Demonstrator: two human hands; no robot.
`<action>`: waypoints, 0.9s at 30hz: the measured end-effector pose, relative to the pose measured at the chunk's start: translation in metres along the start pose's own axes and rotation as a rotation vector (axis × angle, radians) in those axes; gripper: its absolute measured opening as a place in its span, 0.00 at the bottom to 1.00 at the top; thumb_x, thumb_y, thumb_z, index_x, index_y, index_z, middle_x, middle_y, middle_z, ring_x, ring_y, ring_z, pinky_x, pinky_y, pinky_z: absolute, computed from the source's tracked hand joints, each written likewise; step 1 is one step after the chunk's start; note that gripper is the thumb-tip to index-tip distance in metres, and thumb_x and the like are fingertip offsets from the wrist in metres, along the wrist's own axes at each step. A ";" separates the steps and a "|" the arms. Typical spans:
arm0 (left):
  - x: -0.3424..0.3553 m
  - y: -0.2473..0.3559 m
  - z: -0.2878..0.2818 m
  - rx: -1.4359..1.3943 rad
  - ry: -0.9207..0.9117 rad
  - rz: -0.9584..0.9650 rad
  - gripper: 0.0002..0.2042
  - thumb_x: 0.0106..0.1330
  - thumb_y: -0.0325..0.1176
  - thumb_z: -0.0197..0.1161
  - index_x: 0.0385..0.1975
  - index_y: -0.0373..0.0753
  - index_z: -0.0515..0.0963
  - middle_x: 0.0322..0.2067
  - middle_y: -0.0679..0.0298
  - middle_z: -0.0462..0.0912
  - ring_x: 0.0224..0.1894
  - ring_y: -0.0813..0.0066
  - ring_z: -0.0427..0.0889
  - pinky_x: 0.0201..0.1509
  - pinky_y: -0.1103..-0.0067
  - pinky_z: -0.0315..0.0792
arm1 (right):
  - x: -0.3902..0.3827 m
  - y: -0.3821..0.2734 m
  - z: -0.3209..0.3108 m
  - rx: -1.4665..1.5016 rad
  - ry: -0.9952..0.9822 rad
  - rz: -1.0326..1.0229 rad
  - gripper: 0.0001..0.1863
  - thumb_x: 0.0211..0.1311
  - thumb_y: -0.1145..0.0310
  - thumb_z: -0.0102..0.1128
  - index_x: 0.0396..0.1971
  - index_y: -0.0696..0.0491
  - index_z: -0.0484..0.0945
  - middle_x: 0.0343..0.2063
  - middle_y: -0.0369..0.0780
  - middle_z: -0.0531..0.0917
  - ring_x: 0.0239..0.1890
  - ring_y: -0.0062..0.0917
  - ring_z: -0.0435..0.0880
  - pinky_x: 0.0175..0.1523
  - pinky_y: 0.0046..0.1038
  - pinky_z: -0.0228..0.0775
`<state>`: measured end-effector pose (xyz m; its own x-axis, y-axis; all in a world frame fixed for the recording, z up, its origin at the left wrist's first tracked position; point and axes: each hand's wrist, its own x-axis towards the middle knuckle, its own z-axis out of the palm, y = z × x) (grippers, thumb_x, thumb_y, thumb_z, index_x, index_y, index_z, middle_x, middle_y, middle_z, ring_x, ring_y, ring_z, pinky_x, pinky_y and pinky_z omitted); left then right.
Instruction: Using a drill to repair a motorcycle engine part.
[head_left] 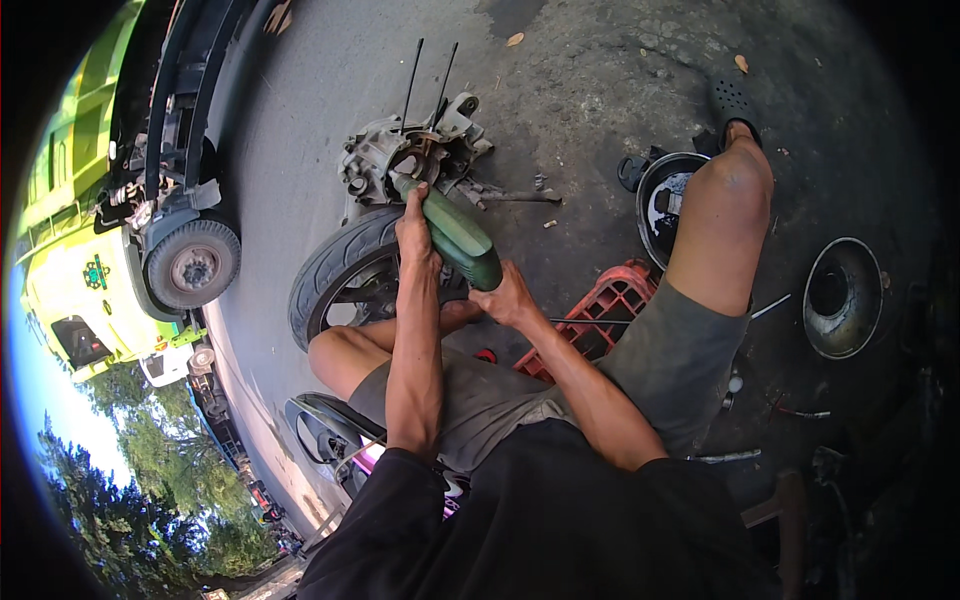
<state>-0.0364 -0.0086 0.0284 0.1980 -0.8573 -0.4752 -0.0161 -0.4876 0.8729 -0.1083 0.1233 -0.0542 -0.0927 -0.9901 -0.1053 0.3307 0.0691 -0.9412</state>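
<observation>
Both my hands hold a green bottle [460, 232], its narrow end up against a grey metal engine case [372, 165] on the ground. My left hand [415, 232] is closed round the bottle near its neck. At the wider bottom end, my right hand [507, 297] grips it. Two thin dark rods stick up from the engine case. Whether anything flows from the bottle cannot be seen, as its mouth is at the case opening.
A motorcycle wheel [345, 255] lies by my left leg. Between my legs is a red plastic crate [590, 322]. To the right are a dark pan [648, 222] and a metal basin [843, 335]. A yellow-green truck [95, 280] stands at far left.
</observation>
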 end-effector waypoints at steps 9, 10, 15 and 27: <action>-0.004 0.004 0.012 -0.005 -0.041 0.012 0.18 0.58 0.44 0.67 0.36 0.35 0.75 0.25 0.62 0.77 0.24 0.70 0.79 0.29 0.75 0.77 | 0.002 0.002 -0.001 0.017 0.053 0.013 0.12 0.38 0.71 0.64 0.22 0.63 0.75 0.21 0.53 0.79 0.27 0.48 0.81 0.35 0.38 0.72; -0.003 0.003 0.013 -0.004 -0.042 0.011 0.18 0.58 0.44 0.67 0.36 0.35 0.75 0.25 0.62 0.77 0.24 0.70 0.79 0.29 0.75 0.77 | 0.002 0.003 -0.001 0.024 0.060 0.001 0.12 0.38 0.70 0.64 0.22 0.63 0.75 0.21 0.53 0.79 0.27 0.48 0.81 0.34 0.39 0.71; -0.005 0.005 0.018 0.019 -0.047 0.002 0.18 0.58 0.44 0.67 0.36 0.35 0.75 0.25 0.62 0.77 0.24 0.71 0.79 0.29 0.74 0.78 | 0.004 0.006 -0.002 0.022 0.088 -0.033 0.12 0.38 0.70 0.64 0.22 0.63 0.74 0.20 0.53 0.78 0.26 0.48 0.80 0.34 0.39 0.71; -0.009 0.004 0.019 0.013 -0.050 0.021 0.21 0.57 0.46 0.67 0.38 0.33 0.74 0.27 0.62 0.76 0.26 0.71 0.79 0.31 0.73 0.77 | 0.003 0.005 -0.002 0.022 0.074 -0.040 0.12 0.38 0.70 0.64 0.21 0.63 0.74 0.19 0.53 0.78 0.26 0.49 0.79 0.34 0.40 0.71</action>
<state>-0.0566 -0.0058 0.0346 0.1479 -0.8745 -0.4618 -0.0326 -0.4710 0.8815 -0.1087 0.1210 -0.0603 -0.1751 -0.9802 -0.0921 0.3459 0.0263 -0.9379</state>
